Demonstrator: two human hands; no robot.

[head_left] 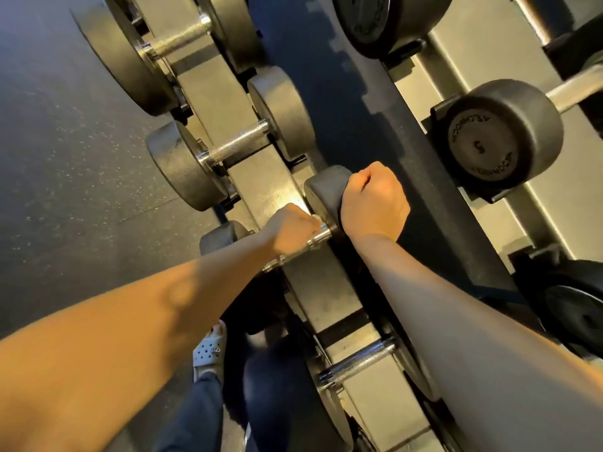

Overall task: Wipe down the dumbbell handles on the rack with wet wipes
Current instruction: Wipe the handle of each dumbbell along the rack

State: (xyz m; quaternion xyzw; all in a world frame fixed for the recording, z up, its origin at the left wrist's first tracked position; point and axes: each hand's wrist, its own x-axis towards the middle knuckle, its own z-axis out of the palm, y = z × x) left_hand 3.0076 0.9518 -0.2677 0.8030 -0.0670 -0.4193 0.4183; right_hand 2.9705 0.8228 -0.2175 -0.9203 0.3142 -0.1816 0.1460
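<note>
1. Left hand (290, 230) is wrapped round the dumbbell handle (321, 235). There's a pale scrap at the knuckles, probably the wet wipe (315, 218). I'd keep that wrap snug and twist while sliding, so the knurling gets cleaned all the way round.
2. Just right of that hand the handle shows bare, so I'd run right up to the collar.
3. Right hand (375, 200) is curled over the end weight (323, 194) and looks like it's gripping it. Hold firm so nothing rolls on the rack (257, 177).
</note>
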